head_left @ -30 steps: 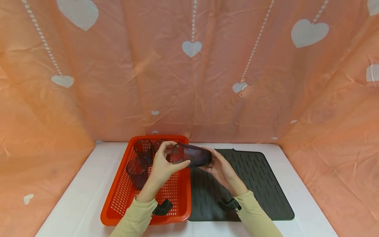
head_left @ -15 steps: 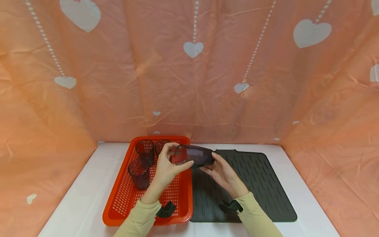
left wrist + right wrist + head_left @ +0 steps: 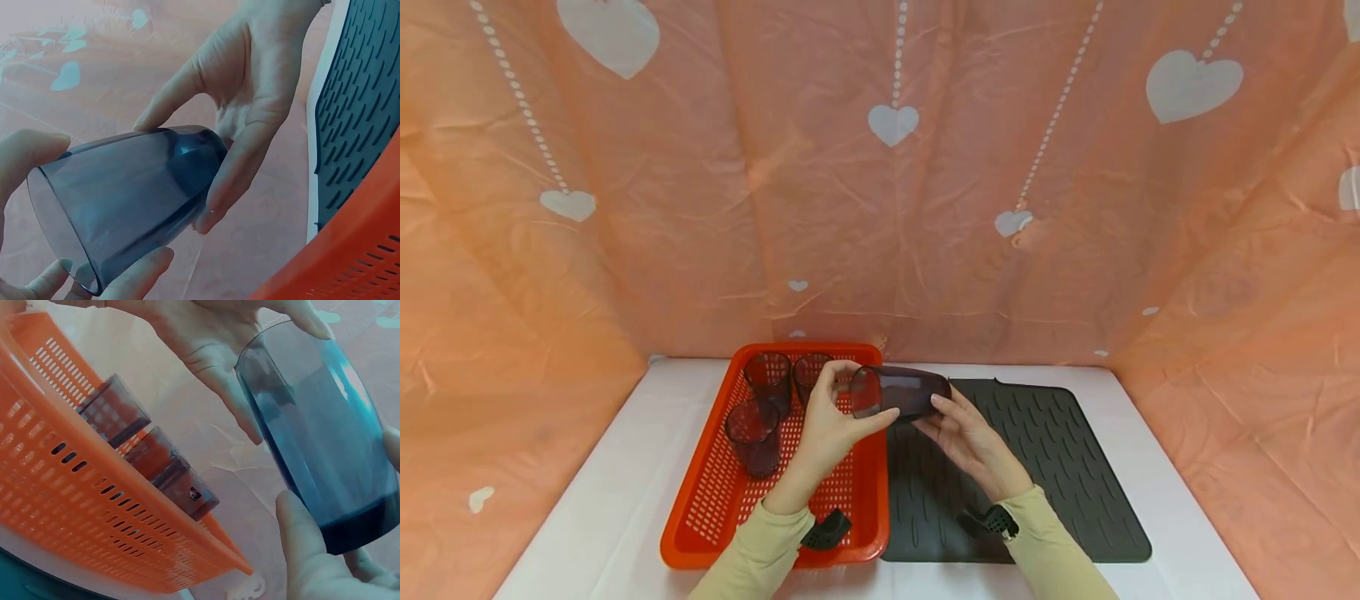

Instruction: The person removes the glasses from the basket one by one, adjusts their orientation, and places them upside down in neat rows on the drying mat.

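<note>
I've got the cup [image 3: 897, 392] in both hands, lying on its side in the air above the seam where the basket [image 3: 700, 517] meets the mat [image 3: 1060, 467]. Its long axis runs nine to three: mouth toward nine, base toward three. My left hand [image 3: 829, 429] pinches the rim end, thumb under, fingers curled over the top. My right hand [image 3: 966, 437] takes the base end, thumb [image 3: 234, 169] along one side, fingers round the far side, a light fingertip hold. Both hands are on it, neither nearer than the other; left owns the mouth, right owns the bottom.

The mat lies at three o'clock from the cup and below it, the basket at nine. Three more cups stand upright in the basket's far half: one [image 3: 769, 379] at the back, one [image 3: 808, 373] just beside it, one [image 3: 751, 435] nearer me.

No brand, label or writing shows on the cup, basket or mat.
</note>
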